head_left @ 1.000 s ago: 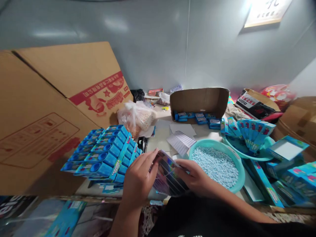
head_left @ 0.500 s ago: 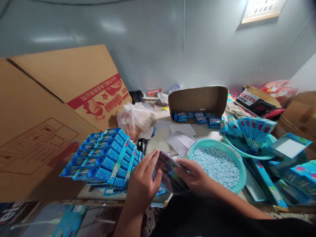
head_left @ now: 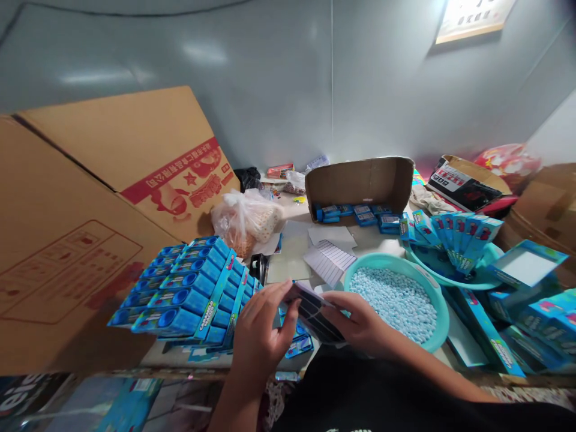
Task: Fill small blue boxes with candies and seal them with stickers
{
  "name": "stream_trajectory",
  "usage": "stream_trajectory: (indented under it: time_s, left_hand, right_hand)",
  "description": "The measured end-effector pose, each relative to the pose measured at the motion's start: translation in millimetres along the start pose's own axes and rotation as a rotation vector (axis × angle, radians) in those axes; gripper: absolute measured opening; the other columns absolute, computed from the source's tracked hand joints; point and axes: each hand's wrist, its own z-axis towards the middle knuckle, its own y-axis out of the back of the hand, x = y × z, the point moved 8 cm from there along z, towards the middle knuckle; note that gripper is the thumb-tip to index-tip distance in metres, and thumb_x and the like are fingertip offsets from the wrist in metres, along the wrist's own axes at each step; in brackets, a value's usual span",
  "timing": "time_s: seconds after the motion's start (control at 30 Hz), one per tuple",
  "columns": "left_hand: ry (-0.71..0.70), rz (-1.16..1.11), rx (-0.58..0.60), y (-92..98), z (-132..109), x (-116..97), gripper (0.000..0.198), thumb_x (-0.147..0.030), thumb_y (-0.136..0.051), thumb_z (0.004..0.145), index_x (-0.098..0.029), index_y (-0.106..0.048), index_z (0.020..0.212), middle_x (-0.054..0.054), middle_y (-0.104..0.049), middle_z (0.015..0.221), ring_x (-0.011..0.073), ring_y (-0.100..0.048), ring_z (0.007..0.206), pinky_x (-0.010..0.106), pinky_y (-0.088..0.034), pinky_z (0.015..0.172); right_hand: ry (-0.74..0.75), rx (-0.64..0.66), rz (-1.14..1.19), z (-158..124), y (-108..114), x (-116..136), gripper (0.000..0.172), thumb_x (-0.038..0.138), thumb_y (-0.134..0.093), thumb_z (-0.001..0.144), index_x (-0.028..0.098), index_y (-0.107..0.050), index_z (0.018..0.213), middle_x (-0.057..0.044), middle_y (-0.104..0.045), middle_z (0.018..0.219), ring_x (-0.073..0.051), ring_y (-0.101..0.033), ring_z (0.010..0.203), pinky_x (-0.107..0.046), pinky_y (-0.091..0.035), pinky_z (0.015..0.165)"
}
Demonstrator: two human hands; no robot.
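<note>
A dark sheet divided by pale lines [head_left: 317, 318], like a sheet of stickers, is held tilted in front of my body. My right hand [head_left: 355, 315] grips its right edge, with the thumb over the front. At the upper left corner, the thumb and fingers of my left hand [head_left: 265, 324] pinch the sheet. Small blue printed pieces [head_left: 299, 346] lie on the table just below the sheet. Left of my left hand stands a stack of blue printed boxes [head_left: 193, 288] with round holes. A turquoise basin [head_left: 443, 324] of pale blue candies sits beyond my right forearm.
A large carton [head_left: 90, 210] stands at the left. Loose papers [head_left: 330, 261], a plastic bag [head_left: 245, 219] and an open cardboard box [head_left: 360, 180] holding blue packs lie farther back. A second basin [head_left: 488, 282] with fanned blue cards and several blue boxes [head_left: 526, 264] crowd the right.
The sheet has tilted and its pale grid lines show more plainly. My left thumb has shifted up toward the sheet's corner. More of the blue pieces beneath are uncovered.
</note>
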Motion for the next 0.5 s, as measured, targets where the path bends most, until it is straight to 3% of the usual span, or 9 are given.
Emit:
stream_trajectory:
  time_s: [0.1,0.23,0.5]
  left_hand:
    - [0.024,-0.015,-0.024,3.8,4,1,0.035,-0.020,-0.061,0.090,-0.020,-0.058,0.125,0.005,-0.072,0.101,0.0161,-0.067,0.092,0.030,-0.054,0.086]
    - [-0.069,0.000,-0.001,2.4,8,-6,0.034,-0.010,-0.058,0.090,-0.017,-0.061,0.123,0.007,-0.071,0.103,0.0156,-0.065,0.095,0.029,-0.051,0.089]
    - [-0.116,0.082,-0.126,0.4,3,-13,0.038,-0.007,-0.066,0.085,-0.011,-0.062,0.122,0.011,-0.073,0.106,0.0194,-0.066,0.099,0.034,-0.050,0.093]
  right_hand:
    - [-0.007,0.040,-0.039,0,-2,2,0.030,0.032,-0.045,0.100,0.016,-0.067,0.087,-0.001,-0.064,0.073,-0.012,-0.054,0.064,-0.021,-0.045,0.061]
    - [0.003,-0.004,-0.046,-2,0,1,0.029,0.035,-0.046,0.099,0.019,-0.069,0.089,-0.003,-0.068,0.077,-0.015,-0.059,0.067,-0.025,-0.048,0.063]
    - [-0.010,-0.012,0.009,-3,0,-3,0.025,0.031,-0.048,0.099,0.019,-0.069,0.094,-0.003,-0.070,0.083,-0.015,-0.062,0.072,-0.025,-0.050,0.067]
